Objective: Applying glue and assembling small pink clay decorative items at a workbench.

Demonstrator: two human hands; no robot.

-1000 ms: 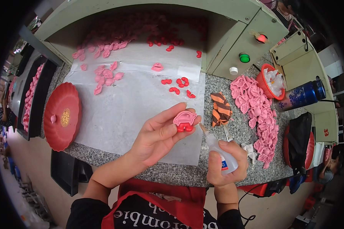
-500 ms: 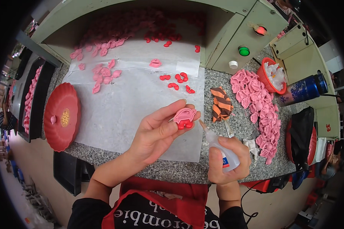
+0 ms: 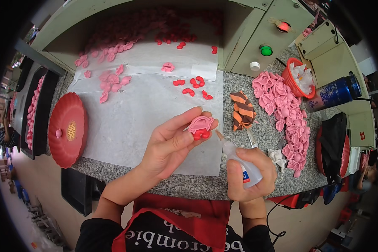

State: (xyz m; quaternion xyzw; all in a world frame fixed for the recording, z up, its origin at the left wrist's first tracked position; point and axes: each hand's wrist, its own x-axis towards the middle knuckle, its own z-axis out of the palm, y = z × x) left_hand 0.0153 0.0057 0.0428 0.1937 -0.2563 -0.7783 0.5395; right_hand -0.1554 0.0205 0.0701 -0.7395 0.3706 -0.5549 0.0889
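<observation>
Pinched between the thumb and fingers of my left hand (image 3: 170, 143) are a pink shell-shaped piece (image 3: 200, 124) and a glossy red lobed piece (image 3: 201, 134), one against the other. My right hand (image 3: 252, 174) is wrapped round a translucent squeeze bottle (image 3: 243, 168) with a narrow nozzle. The nozzle tip points up and left, a short gap away from the pink piece. Beyond my hands, several loose red pieces (image 3: 188, 91) and a single pink lip-shaped piece (image 3: 168, 66) lie on the white paper sheet (image 3: 126, 126).
Pink pieces (image 3: 277, 101) are heaped on the granite counter at right, beside a red basket (image 3: 287, 84) and a blue bottle (image 3: 334, 93). An orange-and-brown striped bundle (image 3: 242, 110) lies nearer. A red scalloped plate (image 3: 67, 147) stands left. A green metal housing (image 3: 248, 46) rises behind.
The view has shifted slightly. My hands keep nearly the same pose, with the pieces in my left and the squeeze bottle in my right; the nozzle stays close to the pink piece.
</observation>
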